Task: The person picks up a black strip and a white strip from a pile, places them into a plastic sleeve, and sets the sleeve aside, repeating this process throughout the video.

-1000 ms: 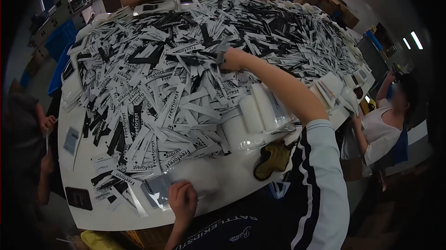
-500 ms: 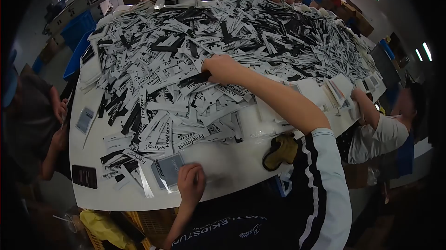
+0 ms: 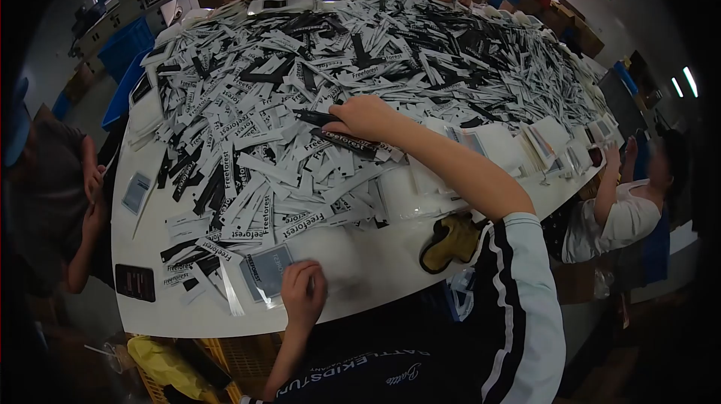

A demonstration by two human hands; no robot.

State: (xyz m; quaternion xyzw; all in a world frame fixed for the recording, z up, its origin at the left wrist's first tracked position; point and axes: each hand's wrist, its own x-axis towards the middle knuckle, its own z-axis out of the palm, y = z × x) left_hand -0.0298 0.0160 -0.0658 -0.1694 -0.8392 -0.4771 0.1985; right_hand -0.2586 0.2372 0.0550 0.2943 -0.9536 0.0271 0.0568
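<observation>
My right hand is closed at the near side of a big heap of stick packets, white and black ones mixed. A black stick packet pokes out to the left of its fingers. Beneath the hand lies another black packet with white "Freeforest" lettering. Near the table's front edge, my left hand has curled fingers on a clear plastic bag. A grey-blue printed card shows through the bag, just left of those fingers.
A phone and another card pouch lie on the left of the white table. Clear bags are stacked right of centre, beside a brown-yellow object. Several people sit around the table.
My right hand has shifted slightly right and down, and the lettered black packet now shows below it. My left hand has moved a little left and down with the bag.
</observation>
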